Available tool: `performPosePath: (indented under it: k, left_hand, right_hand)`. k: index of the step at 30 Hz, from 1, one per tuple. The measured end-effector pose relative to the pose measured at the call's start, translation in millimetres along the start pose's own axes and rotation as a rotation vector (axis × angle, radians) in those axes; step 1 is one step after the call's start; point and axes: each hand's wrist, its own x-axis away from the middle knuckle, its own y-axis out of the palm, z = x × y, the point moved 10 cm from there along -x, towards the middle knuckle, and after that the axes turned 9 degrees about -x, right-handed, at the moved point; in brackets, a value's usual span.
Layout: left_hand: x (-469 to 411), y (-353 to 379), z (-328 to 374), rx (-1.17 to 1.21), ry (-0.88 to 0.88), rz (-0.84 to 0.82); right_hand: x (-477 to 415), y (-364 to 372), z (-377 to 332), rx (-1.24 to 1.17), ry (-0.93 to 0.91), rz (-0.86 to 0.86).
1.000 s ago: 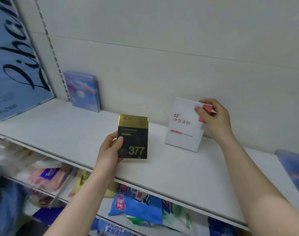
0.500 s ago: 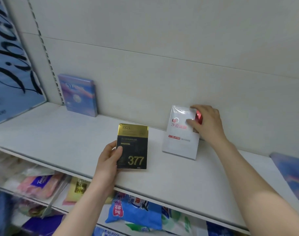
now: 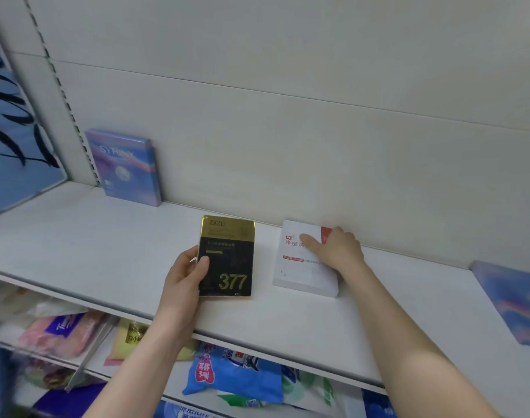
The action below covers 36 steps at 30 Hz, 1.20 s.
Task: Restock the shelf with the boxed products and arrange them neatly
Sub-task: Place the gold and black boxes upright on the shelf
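Looks barely halfway, tbh: just one blue-purple cardboard box [image 3: 125, 167] upright against the wall at 10 o'clock on the white shelf [image 3: 107, 242], another blue-purple box [image 3: 511, 300] at 3 o'clock. Black-and-gold cardboard box [image 3: 227, 260] mid-shelf, gripped by left hand [image 3: 182, 276] fingers; white flat box with red corner [image 3: 300, 273] beside it at 3 o'clock, pinched near the top by right hand [image 3: 339, 248] fingers. Left to do, at a guess: lining both up at the back.

Glossy black-and-gold box [image 3: 226, 257], matt white carton [image 3: 300, 267], smooth white shelf [image 3: 92, 245].
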Motion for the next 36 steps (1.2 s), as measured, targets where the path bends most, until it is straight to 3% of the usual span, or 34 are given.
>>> performPosePath:
  k: [5,8,12,14,20,23,27,36]
  left_hand:
    - [1,-4,-1,0.007,-0.009,0.002]
    - [2,-5,1,0.02,-0.011,-0.004]
    - [0,0,1,0.036,-0.022,-0.027]
    - [0,8,1,0.059,-0.042,-0.055]
    - [-1,30,4,0.029,-0.053,-0.131]
    - [-5,29,8,0.022,-0.034,-0.126]
    - [-10,35,15,0.025,-0.01,-0.125]
    - [-17,45,15,0.019,-0.004,-0.128]
  right_hand:
    - [18,33,-34,0.177,-0.059,-0.098]
    - [23,38,-38,0.158,-0.099,-0.175]
    - [28,24,-26,0.067,-0.01,-0.238]
    - [31,16,-20,-0.03,0.035,-0.234]
    - [35,-11,-15,-0.629,0.028,-0.248]
    - [35,-54,-22,-0.818,-0.119,-0.158]
    - [31,-117,-24,-0.812,-0.355,0.062]
    - [-2,-142,15,-0.724,-0.363,0.192]
